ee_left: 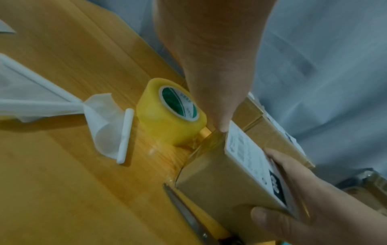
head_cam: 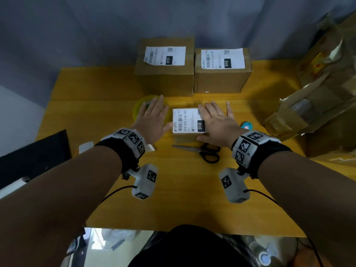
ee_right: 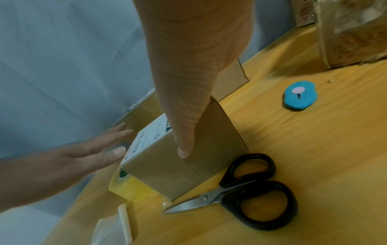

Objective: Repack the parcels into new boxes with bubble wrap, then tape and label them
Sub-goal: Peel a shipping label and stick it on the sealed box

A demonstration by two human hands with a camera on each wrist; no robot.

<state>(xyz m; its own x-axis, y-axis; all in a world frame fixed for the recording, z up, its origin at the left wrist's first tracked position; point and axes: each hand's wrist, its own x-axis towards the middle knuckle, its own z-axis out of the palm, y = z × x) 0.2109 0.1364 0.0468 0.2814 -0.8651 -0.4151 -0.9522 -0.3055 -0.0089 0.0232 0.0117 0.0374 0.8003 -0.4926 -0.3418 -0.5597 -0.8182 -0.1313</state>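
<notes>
A small cardboard box (head_cam: 185, 136) with a white shipping label (head_cam: 187, 120) on top stands mid-table. My right hand (head_cam: 215, 120) lies flat on the label's right part with fingers straight and spread. Its thumb (ee_right: 183, 151) rests on the box's near face. My left hand (head_cam: 154, 114) is flat with straight fingers, just left of the box, over a yellow tape roll (ee_left: 167, 116). Its thumb (ee_left: 222, 126) touches the left edge of the label. Two larger labelled boxes (head_cam: 164, 74) (head_cam: 221, 78) stand side by side at the back.
Black-handled scissors (head_cam: 206, 151) lie just in front of the small box. A blue pocket cutter (ee_right: 300, 95) sits to its right. Torn old cardboard packaging (head_cam: 308, 114) is piled at the right edge. White backing paper strips (ee_left: 104, 122) lie left of the tape. The wooden table (head_cam: 183, 189) ends near my body.
</notes>
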